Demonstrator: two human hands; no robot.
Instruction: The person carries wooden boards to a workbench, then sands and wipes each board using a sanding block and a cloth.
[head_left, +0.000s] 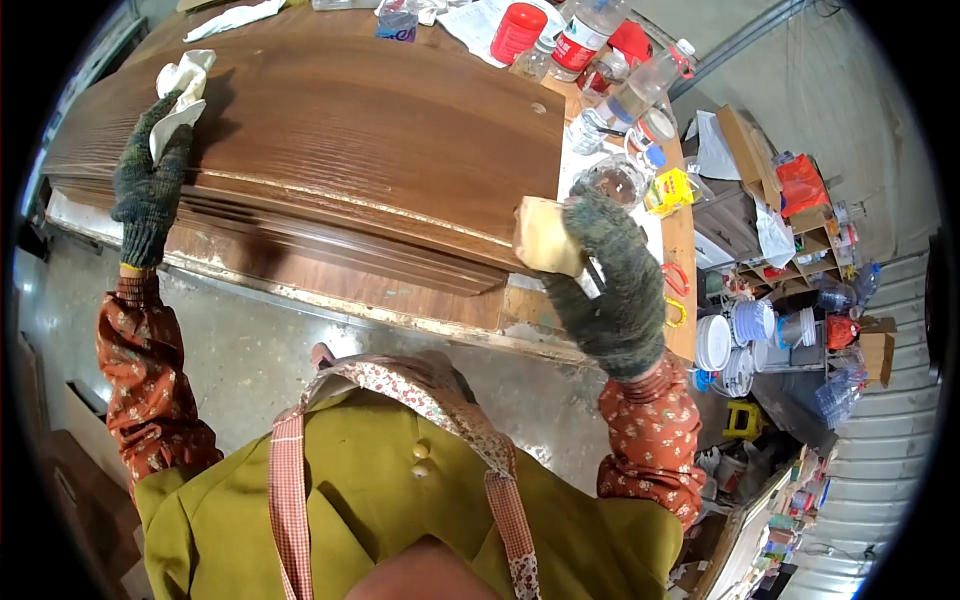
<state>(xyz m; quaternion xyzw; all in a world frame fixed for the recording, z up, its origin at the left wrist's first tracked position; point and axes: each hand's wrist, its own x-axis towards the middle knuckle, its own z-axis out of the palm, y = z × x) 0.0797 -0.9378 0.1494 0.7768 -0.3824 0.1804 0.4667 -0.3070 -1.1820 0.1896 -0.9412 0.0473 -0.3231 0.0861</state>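
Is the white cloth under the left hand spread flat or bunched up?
Bunched up: the white cloth shows folds and creases under the gloved left hand, pressed onto the brown wooden panel.

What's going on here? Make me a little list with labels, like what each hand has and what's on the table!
left hand: gloved left hand pressing a white cloth on the panel's far left end
right hand: gloved right hand gripping a tan block against the panel's right edge
main thing: long brown wooden panel with a moulded edge, lying flat
support: workbench
clutter: red-lidded jar, plastic bottles, a glass jar
clothing: dark knit gloves, patterned red sleeves, green jacket
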